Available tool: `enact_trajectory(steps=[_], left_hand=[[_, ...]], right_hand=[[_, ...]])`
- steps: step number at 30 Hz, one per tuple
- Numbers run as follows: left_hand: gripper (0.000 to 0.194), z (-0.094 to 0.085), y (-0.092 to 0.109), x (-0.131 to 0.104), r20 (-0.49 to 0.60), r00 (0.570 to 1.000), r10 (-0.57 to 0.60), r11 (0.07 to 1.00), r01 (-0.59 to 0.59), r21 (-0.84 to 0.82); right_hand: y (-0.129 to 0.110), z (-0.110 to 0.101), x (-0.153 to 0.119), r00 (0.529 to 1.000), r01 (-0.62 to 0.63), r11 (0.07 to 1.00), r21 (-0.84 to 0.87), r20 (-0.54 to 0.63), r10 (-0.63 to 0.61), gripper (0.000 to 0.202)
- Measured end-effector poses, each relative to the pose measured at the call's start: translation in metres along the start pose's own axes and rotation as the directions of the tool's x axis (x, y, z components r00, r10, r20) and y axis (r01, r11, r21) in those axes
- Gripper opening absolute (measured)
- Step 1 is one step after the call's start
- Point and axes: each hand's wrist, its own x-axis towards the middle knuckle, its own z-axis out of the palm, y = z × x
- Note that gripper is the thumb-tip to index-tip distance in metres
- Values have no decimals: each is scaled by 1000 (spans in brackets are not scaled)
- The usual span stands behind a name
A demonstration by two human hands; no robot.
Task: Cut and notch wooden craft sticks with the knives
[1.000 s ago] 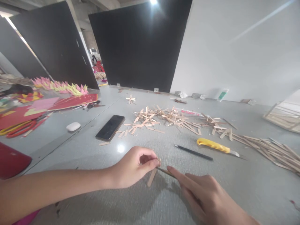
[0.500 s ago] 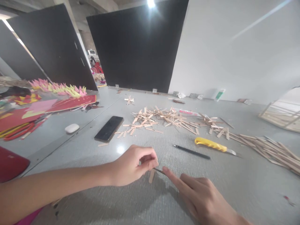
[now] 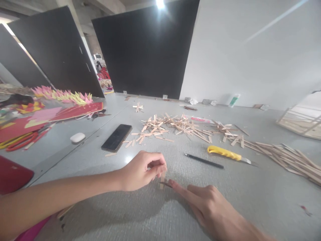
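Note:
My left hand (image 3: 146,170) is closed in a pinch around the upper end of a short flat wooden stick (image 3: 162,185). The stick's lower part shows below the fingertips, over the grey table. From the right, my right hand (image 3: 203,204) grips a knife with a thin dark blade (image 3: 165,184); its handle is hidden inside the palm. The index finger lies stretched along the back of the blade. The blade crosses the stick a little below my left fingertips.
Cut wooden pieces (image 3: 180,125) lie piled beyond my hands. A phone (image 3: 116,137), a white case (image 3: 77,137), a black pen (image 3: 204,161) and a yellow-handled cutter (image 3: 224,153) lie around. Long wooden strips (image 3: 288,160) are at right, orange-handled scissors (image 3: 21,141) at left.
My left hand has shifted slightly up and left with the stick. The knife in my right hand has moved left, and its blade now crosses the stick lower down.

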Motion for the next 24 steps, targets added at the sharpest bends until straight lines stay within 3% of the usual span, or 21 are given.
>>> enact_trajectory(steps=[7,24], left_hand=[[23,1,0,-1,10,1000,-24,1000,24,-7],[28,12,-17,0,46,991,-123,984,128,-127]], right_hand=[[3,2,-4,991,-47,999,24,-126,50,52],[-2,-10,11,995,-100,972,215,24,97,49]])
